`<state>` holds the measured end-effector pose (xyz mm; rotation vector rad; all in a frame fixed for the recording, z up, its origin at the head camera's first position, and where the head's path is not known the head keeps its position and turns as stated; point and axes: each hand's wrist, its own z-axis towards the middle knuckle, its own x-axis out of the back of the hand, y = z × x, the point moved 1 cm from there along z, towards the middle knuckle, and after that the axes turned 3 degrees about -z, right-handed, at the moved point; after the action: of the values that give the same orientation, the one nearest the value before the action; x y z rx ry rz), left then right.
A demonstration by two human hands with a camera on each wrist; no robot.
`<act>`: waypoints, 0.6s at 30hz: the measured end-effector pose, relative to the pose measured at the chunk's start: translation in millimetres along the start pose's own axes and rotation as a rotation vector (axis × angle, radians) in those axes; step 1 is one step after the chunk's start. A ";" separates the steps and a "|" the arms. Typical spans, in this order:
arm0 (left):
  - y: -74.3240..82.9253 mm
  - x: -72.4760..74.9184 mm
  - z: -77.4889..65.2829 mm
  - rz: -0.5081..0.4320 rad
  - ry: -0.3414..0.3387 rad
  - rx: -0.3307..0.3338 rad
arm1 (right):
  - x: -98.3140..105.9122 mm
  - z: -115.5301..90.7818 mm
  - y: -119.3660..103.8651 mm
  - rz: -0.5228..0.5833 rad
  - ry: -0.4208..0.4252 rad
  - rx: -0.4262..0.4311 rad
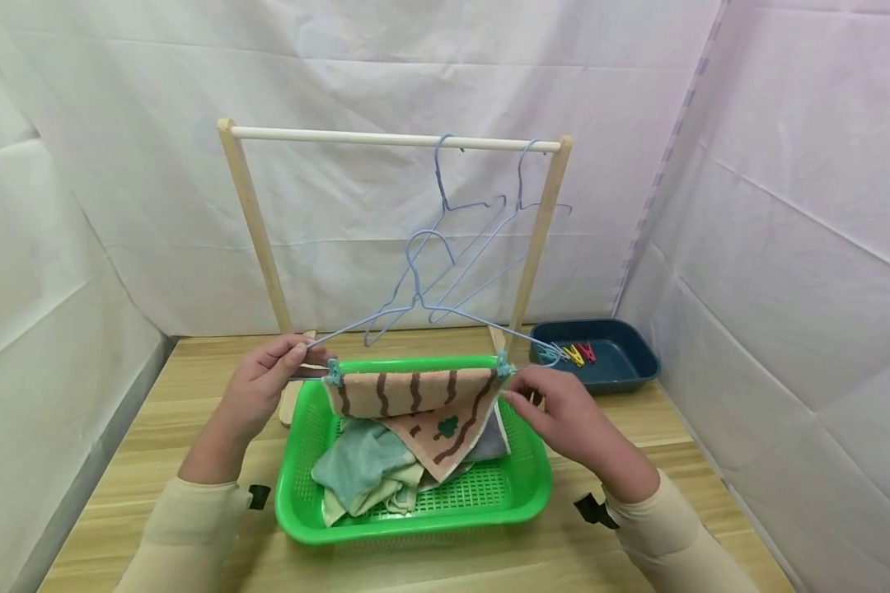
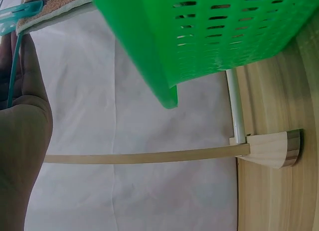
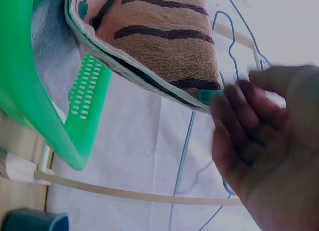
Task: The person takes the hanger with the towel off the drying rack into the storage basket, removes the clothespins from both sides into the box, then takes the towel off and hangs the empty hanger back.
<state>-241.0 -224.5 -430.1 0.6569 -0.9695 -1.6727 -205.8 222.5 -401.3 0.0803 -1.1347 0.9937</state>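
Observation:
My left hand (image 1: 270, 379) grips the left end of a blue wire hanger (image 1: 371, 317). Over the hanger's lower bar hangs a peach hand towel (image 1: 393, 397) with brown wavy stripes and a green motif, one corner drooping. A teal clothespin (image 1: 333, 371) fastens the towel at the left, and a second teal clothespin (image 1: 503, 365) sits at its right. Close beside that right clothespin is my right hand (image 1: 564, 408); its fingers are loosely bent, with nothing seen between thumb and fingers in the right wrist view. Beneath, a green basket (image 1: 415, 534) holds a light-blue towel (image 1: 359, 461) and other cloths.
Behind the basket stands a wooden rack with a white rail (image 1: 341, 137). Two blue hangers (image 1: 440, 177) hang at its right side. At the right, a dark blue tray (image 1: 623, 362) holds several coloured clothespins (image 1: 574, 354). White cloth walls surround the table.

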 end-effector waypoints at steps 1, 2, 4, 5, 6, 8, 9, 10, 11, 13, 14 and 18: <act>-1.0 -0.2 -0.5 0.000 0.002 0.001 | -0.2 0.7 -0.3 -0.042 0.064 0.016; -1.9 -0.3 -0.9 0.001 0.001 0.001 | -0.9 1.4 0.0 -0.083 0.123 0.029; -3.8 -0.8 -1.4 -0.002 -0.002 -0.001 | -1.3 2.9 0.0 -0.155 0.219 0.049; -4.6 -1.2 -1.6 -0.004 -0.005 -0.003 | -1.4 3.6 0.0 -0.184 0.252 0.056; -5.4 -1.7 -1.7 -0.009 -0.009 -0.003 | -1.3 4.3 -0.2 -0.203 0.275 0.062; -7.0 -2.6 -2.0 -0.015 -0.017 -0.002 | -1.9 5.5 -0.3 -0.233 0.291 0.073; -7.9 -3.0 -2.2 -0.016 -0.020 0.000 | -2.5 6.0 -0.4 -0.244 0.286 0.075; -8.6 -3.4 -2.5 -0.014 -0.023 0.004 | -3.3 6.5 -0.5 -0.252 0.277 0.073; -9.3 -3.8 -2.7 -0.009 -0.026 0.008 | -4.1 6.7 -0.9 -0.258 0.266 0.070; -10.5 -4.3 -3.5 0.006 -0.029 0.022 | -6.8 6.8 -0.9 -0.268 0.237 0.052; -11.0 -4.4 -3.8 0.013 -0.029 0.027 | -8.0 7.0 -1.3 -0.270 0.222 0.043; -13.1 -4.6 -4.7 0.022 -0.025 0.040 | -13.2 6.8 -0.8 -0.267 0.185 0.016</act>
<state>-242.5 -219.8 -443.9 0.6510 -1.0269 -1.6500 -211.0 210.3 -408.1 0.1463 -0.9192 0.7562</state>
